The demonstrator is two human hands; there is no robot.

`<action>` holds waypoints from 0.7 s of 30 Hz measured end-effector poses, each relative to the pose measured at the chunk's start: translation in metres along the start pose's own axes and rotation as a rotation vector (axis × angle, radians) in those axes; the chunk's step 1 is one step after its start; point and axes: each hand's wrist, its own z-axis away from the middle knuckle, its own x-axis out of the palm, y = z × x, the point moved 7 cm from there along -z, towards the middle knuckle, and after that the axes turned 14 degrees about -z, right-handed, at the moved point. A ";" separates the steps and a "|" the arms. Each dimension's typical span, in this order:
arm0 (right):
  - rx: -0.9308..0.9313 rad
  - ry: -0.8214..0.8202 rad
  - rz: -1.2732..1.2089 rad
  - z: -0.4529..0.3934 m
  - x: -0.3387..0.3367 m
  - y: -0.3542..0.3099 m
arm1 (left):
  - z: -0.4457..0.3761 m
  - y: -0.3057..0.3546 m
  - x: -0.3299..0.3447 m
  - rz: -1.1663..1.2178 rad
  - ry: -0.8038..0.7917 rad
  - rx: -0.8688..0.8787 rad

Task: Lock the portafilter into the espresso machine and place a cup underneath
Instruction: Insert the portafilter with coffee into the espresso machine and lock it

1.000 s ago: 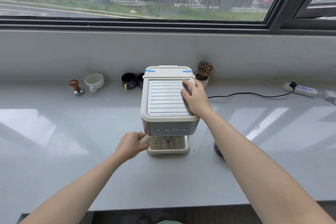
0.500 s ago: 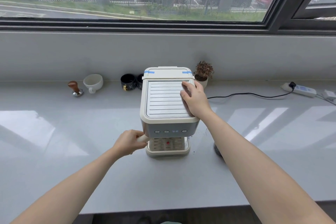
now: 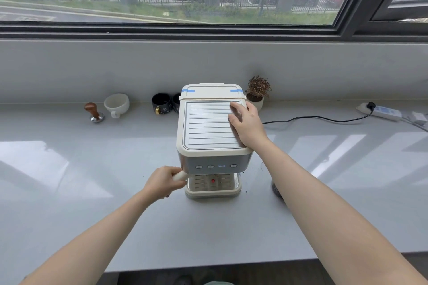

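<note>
A cream espresso machine [image 3: 209,127] stands mid-counter, its ribbed metal top facing me. My right hand [image 3: 245,126] lies flat on the top's right side, fingers spread. My left hand [image 3: 164,183] is closed around the cream portafilter handle [image 3: 180,176], which sticks out to the left from under the machine's front; the portafilter's basket is hidden beneath the body. The drip tray [image 3: 213,190] below holds no cup. A white cup [image 3: 116,103] sits at the back left by the wall.
A wood-handled tamper [image 3: 93,112] stands left of the white cup. Two black mugs [image 3: 162,103] sit behind the machine's left side, a small potted plant [image 3: 257,92] behind its right. A black cable [image 3: 312,119] runs to a power strip [image 3: 382,111]. A dark object [image 3: 276,188] peeks from behind my right forearm.
My left hand with the portafilter handle has stayed left of the machine's front, shifting only slightly. My right hand has kept its place on top.
</note>
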 end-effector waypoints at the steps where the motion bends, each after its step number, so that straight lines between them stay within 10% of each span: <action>1: 0.000 -0.001 -0.002 0.000 0.000 0.000 | 0.003 0.001 0.004 0.016 0.023 -0.007; 21: 0.009 -0.008 0.003 0.001 0.000 -0.001 | 0.016 0.004 0.028 0.249 0.119 -0.074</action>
